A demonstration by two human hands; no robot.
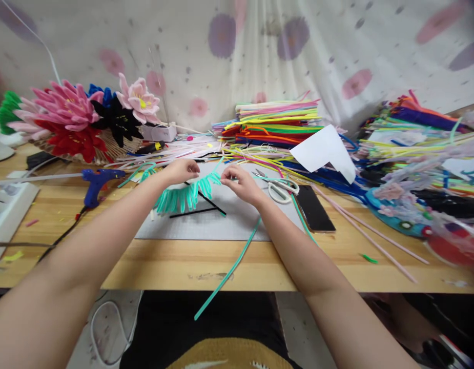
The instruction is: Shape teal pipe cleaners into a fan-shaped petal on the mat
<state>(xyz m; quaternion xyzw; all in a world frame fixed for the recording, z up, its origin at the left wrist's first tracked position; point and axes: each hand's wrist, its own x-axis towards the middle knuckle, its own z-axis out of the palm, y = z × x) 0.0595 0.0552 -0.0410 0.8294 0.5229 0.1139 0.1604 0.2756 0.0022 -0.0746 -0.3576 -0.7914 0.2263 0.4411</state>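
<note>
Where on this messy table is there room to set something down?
Bare wood runs along the near edge, in front of the grey mat, and between the mat and the blue glue gun. The back and right are crowded with flowers and pipe-cleaner stacks.

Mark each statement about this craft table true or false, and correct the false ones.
1. The left hand and right hand both hold a looped teal pipe cleaner. True.
2. The blue glue gun lies to the right of the hands. False: it lies to their left.
3. White-handled scissors lie beside the right hand. True.
4. The pipe cleaner flowers stand at the right end of the table. False: they stand at its left end, at the back.
5. A straight teal pipe cleaner hangs over the table's front edge. True.
</note>
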